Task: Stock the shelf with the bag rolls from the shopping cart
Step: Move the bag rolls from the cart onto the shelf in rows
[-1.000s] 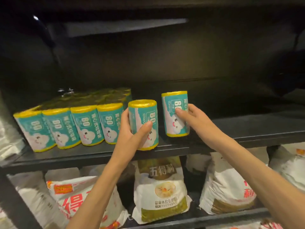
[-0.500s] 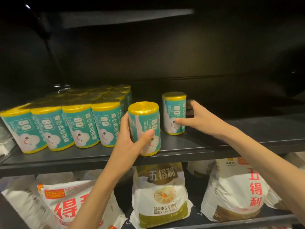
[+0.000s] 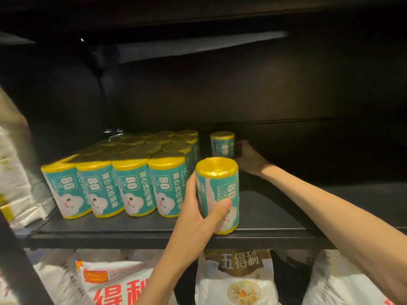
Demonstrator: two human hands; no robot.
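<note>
A block of teal bag rolls with yellow ends (image 3: pixel 132 186) stands upright, several rows deep, on the left of the black shelf (image 3: pixel 275 212). My left hand (image 3: pixel 193 219) grips another roll (image 3: pixel 218 190), upright at the shelf's front edge, just right of the front row. A single roll (image 3: pixel 222 143) stands farther back, beside the block's rear rows. My right hand (image 3: pixel 250 157) reaches in next to it, fingers touching its right side. The shopping cart is out of view.
White flour bags (image 3: pixel 237 280) with red and brown print fill the shelf below. More white bags (image 3: pixel 15 172) lean at the left, behind a black upright post (image 3: pixel 19 256). The shelf's right half is bare and dark.
My right hand has pushed its roll from the front toward the back of the shelf. My left hand keeps its roll by the front row. The view has moved closer.
</note>
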